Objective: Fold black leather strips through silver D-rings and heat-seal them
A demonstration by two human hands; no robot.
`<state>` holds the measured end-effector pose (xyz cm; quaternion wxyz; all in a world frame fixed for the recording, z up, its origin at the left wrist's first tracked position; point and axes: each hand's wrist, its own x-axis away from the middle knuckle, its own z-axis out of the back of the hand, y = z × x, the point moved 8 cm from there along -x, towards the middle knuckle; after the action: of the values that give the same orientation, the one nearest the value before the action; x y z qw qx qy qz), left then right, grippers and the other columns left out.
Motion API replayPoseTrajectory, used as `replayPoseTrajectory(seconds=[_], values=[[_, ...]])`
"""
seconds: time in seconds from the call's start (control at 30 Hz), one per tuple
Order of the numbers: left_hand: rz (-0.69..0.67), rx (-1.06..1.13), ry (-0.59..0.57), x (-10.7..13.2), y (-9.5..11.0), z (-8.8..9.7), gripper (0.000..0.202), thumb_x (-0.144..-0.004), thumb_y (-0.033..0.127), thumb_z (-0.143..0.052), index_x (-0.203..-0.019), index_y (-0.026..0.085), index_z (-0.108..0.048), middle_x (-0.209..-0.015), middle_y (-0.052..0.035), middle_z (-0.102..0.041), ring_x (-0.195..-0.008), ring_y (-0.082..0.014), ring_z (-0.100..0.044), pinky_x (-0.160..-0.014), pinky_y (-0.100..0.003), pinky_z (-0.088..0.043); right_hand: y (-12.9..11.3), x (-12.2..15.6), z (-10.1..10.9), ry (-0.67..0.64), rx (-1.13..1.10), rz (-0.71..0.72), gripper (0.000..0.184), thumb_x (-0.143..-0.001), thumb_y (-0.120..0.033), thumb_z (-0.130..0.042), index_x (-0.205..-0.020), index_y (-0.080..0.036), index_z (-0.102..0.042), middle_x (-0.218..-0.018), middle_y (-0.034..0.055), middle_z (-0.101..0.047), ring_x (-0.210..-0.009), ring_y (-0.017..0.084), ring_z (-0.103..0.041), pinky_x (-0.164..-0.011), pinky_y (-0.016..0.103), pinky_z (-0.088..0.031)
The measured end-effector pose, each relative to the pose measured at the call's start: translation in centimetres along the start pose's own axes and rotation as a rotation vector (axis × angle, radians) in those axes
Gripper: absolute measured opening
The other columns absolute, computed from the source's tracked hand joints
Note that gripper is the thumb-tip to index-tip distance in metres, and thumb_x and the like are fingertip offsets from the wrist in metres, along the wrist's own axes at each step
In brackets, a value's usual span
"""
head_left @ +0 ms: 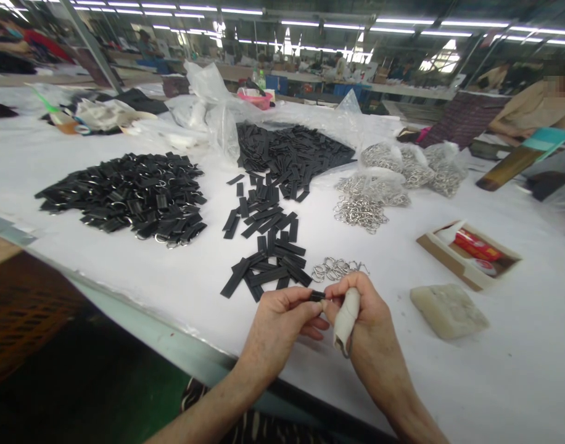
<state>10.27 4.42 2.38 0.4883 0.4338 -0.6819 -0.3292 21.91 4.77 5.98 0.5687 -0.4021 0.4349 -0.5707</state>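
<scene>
My left hand (280,324) and my right hand (363,314) meet over the white table (403,382) near its front edge, both pinched on a short black strap piece (316,296) held between them. The right thumb wears a white cloth wrap (346,317). Just beyond the hands lie a small cluster of metal rings (334,269) and a loose heap of black strap pieces (268,259). Whether a ring sits on the held strap is hidden by my fingers.
A pile of black straps with rings (125,197) lies at left. A large heap of plain straps (289,151) on plastic and bags of metal rings (393,176) lie farther back. A pale block (448,310) and an open cardboard box (467,253) sit at right. A person (532,108) sits at far right.
</scene>
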Motion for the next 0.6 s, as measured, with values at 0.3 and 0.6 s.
replayPoseTrajectory(seconds=[0.3, 0.6], values=[[0.013, -0.024, 0.002, -0.1, -0.2, 0.3, 0.012, -0.068, 0.025, -0.067, -0.068, 0.013, -0.066, -0.061, -0.0032, -0.066, -0.056, -0.0156, -0.062, -0.055, -0.026, -0.05, 0.5, 0.3, -0.4, -0.013, -0.01, -0.065, 0.004, -0.081, -0.022, -0.053, -0.079, -0.021, -0.049, -0.066, -0.0031, -0.056, -0.051, 0.011, -0.047, -0.047, 0.022, -0.039], [0.058, -0.06, 0.019, -0.3, -0.5, 1.0, 0.013, -0.069, 0.026, -0.067, -0.067, 0.013, -0.067, -0.068, -0.0065, -0.071, -0.057, -0.016, -0.065, -0.056, -0.025, -0.052, 0.4, 0.9, 3.0, 0.002, -0.045, -0.064, 0.021, -0.074, -0.034, -0.064, -0.077, -0.022, -0.047, -0.071, -0.0008, -0.061, -0.057, 0.013, -0.05, -0.049, 0.023, -0.039]])
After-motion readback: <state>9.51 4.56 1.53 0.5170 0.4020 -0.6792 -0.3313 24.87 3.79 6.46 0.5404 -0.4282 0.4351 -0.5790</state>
